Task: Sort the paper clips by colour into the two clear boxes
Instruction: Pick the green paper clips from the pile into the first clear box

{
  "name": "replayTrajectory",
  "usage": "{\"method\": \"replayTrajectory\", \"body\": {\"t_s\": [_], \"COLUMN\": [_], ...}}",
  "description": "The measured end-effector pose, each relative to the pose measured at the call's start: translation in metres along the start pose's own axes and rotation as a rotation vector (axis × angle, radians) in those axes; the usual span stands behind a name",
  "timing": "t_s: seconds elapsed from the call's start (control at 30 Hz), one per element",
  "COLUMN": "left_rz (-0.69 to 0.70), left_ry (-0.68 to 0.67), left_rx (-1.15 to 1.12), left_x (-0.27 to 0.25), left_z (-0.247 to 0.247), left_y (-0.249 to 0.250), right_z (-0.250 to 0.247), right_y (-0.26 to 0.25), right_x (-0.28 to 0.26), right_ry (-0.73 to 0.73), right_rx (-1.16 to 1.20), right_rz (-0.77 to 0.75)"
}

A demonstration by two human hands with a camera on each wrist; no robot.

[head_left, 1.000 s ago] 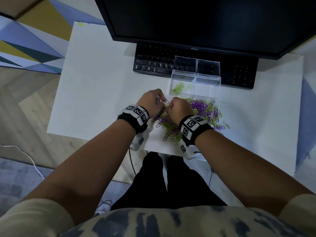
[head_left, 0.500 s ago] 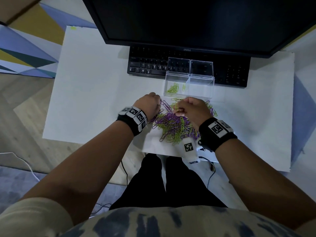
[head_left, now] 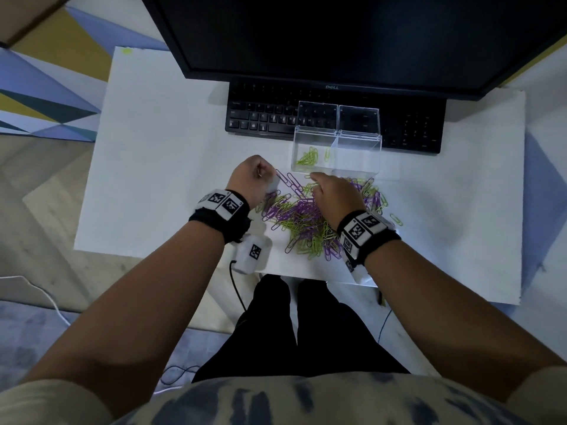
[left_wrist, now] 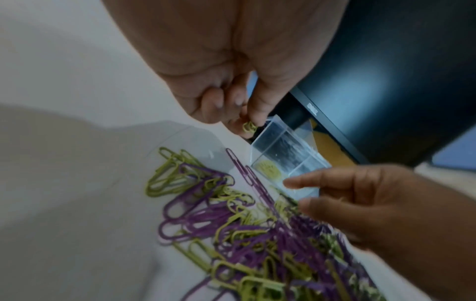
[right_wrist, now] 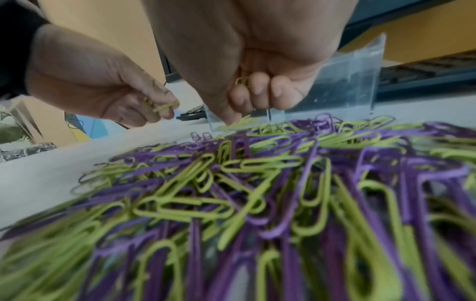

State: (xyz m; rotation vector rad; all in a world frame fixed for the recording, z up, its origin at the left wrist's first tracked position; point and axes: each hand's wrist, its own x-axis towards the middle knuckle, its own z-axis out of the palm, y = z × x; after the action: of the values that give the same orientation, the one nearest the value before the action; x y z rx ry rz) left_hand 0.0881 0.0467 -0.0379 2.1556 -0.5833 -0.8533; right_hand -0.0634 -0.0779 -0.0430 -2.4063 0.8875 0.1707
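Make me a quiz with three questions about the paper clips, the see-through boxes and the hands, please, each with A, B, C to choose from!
1. Where is the pile of paper clips?
A. On the keyboard
B. On the white table, in front of the two clear boxes
C. On the floor

2. What colour are the clips inside the left clear box?
A. Green
B. Purple
C. Red

3. What is the left hand doing?
A. Lying flat and open
B. Typing
C. Pinching green clips

Answers:
1. B: the head view shows the pile on the white table, just on the near side of the boxes.
2. A: only green clips lie in it; the right clear box looks empty.
3. C: the left wrist view shows the fingertips curled on green clips.
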Motion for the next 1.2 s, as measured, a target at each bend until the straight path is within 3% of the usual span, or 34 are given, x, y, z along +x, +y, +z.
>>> {"method": "replayTrajectory", "body": {"t_s": [0.17, 0.3, 0.4, 0.57, 0.7, 0.9, 1.07, 1.2], "left_rz": [-0.198, -0.312, -0.327, -0.01, 0.147, 0.163, 0.076, 0.022], "left_ry": [-0.02, -0.022, -0.043, -0.13, -0.251, -0.257, -0.187, -0.125], "left_rx": [-0.398, -0.616, -0.494, 0.181, 0.458, 0.483, 0.288, 0.167], "left_x": [-0.004, -0.008, -0.011, -0.015, -0.013, -0.01, -0.007, -0.004], "left_z": [-0.002, -0.004, -0.001, 0.007, 0.006, 0.011, 0.005, -0.004], "left_y": [0.001, 0.002, 0.005, -0.002, -0.004, -0.003, -0.001, 0.002], "right_z": [0.006, 0.005, 0.002, -0.013, -0.042, -0.073, -0.066, -0.059], "right_y": [-0.006, -0.011, -0.012, -0.011, -0.014, -0.028, -0.031, -0.03], "right_x": [0.004, 0.004, 0.005, 0.0, -0.004, 0.024, 0.054, 0.061], "right_ry": [0.016, -0.03, -0.077, -0.11, -0.055, 0.137, 0.04, -0.042], "right_rx": [-0.095, 0.052, 0.2, 0.34, 0.403, 0.429, 0.128, 0.083], "right_rz": [-0.035, -0.004, 0.073, 0.14, 0.125, 0.01, -0.1, -0.083]}}
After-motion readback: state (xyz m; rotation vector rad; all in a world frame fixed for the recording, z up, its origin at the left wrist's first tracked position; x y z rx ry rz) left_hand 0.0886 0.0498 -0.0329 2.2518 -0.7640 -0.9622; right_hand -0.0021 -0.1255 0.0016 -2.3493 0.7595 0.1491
